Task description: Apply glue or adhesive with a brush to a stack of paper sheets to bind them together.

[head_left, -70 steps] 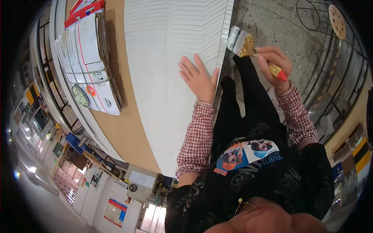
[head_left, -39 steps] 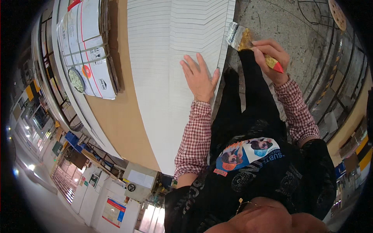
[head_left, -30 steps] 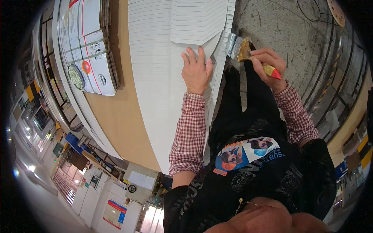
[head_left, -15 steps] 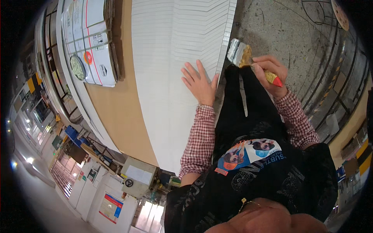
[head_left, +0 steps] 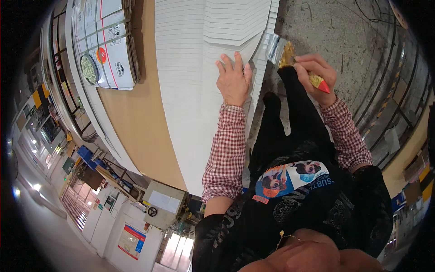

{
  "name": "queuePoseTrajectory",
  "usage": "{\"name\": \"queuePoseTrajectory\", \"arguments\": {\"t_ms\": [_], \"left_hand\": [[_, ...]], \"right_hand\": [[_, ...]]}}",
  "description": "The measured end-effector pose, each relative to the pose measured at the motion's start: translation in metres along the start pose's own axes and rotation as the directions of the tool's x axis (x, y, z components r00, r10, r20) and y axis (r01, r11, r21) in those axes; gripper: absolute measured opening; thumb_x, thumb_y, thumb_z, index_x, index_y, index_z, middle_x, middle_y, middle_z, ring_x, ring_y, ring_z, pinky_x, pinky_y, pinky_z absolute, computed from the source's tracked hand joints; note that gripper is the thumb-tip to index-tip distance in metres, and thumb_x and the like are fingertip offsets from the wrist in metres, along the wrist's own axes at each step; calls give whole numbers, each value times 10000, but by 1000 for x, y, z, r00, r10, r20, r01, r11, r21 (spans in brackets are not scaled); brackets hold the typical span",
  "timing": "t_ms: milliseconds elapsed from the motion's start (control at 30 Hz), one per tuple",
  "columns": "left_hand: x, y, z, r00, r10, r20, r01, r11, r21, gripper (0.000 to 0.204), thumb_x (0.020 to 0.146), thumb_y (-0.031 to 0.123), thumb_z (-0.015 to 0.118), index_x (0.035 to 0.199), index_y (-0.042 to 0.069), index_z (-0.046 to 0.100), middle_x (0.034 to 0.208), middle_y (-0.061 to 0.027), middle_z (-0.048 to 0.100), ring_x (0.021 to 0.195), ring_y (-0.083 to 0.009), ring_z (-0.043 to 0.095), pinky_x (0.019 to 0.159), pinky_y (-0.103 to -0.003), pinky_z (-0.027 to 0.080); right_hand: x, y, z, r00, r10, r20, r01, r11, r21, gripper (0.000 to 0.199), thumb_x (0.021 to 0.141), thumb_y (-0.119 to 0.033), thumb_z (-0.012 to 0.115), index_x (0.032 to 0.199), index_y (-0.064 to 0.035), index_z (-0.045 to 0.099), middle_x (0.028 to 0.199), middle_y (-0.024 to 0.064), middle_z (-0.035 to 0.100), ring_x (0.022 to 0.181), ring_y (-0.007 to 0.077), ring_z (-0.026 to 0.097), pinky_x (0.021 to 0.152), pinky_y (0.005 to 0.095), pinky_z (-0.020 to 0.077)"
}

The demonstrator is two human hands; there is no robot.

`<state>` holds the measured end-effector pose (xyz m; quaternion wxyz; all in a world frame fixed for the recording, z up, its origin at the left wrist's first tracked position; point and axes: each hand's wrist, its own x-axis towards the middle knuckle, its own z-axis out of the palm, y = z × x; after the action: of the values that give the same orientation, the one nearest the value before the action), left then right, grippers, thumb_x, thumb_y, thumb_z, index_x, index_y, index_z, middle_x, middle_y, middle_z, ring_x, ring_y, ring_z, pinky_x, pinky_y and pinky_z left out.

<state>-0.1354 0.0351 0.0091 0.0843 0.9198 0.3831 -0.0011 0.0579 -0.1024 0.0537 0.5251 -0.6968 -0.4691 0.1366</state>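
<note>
Left hand [head_left: 234, 79] flat, fingers spread on white sheet stack [head_left: 199, 68]; right hand [head_left: 316, 75] fingers curled around paintbrush [head_left: 290, 56].

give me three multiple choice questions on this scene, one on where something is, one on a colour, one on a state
1. Where does the left hand rest?
A. on the stack of white sheets
B. on the concrete floor
C. on the printed cartons

2. What colour is the tip of the brush handle in the right hand?
A. blue
B. red
C. green

3. How is the left hand posed?
A. clenched in a fist
B. lying flat with fingers spread
C. pinching a pen

Answers:
1 A, the palm lies on the white sheets near their right edge.
2 B, the end of the paintbrush sticking out past the fingers is red.
3 B, the fingers lie stretched out on the sheets with nothing held in them.
</note>
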Motion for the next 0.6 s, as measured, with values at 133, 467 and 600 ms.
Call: {"name": "queuePoseTrajectory", "arguments": {"t_ms": [133,467,600], "left_hand": [[0,4,5,999,4,-35,-3,1000,30,447,920,378,500,1299,142,522,1262,-245,509,1079,-481,525,702,-462,529],[-72,6,18,983,-185,16,186,981,-51,772,872,472,566,1439,35,279,1487,-289,173,1380,-449,159,1091,-566,160],[-71,-5,15,997,-69,-40,67,995,-71,636,889,418,546,1387,55,389,1412,-284,329,1297,-474,314,1015,-506,338]], "right_hand": [[-1,8,13,1000,23,1,-23,1000,12,73,792,-69,678,812,-4,652,852,94,660,701,161,643,616,267,525],[-35,-22,6,999,50,-2,-50,998,-37,67,782,-53,675,806,4,649,855,102,665,706,161,644,612,269,522],[-28,-10,21,998,-38,-49,37,999,-31,68,786,-51,675,801,6,642,851,104,665,706,168,646,611,269,521]]}}
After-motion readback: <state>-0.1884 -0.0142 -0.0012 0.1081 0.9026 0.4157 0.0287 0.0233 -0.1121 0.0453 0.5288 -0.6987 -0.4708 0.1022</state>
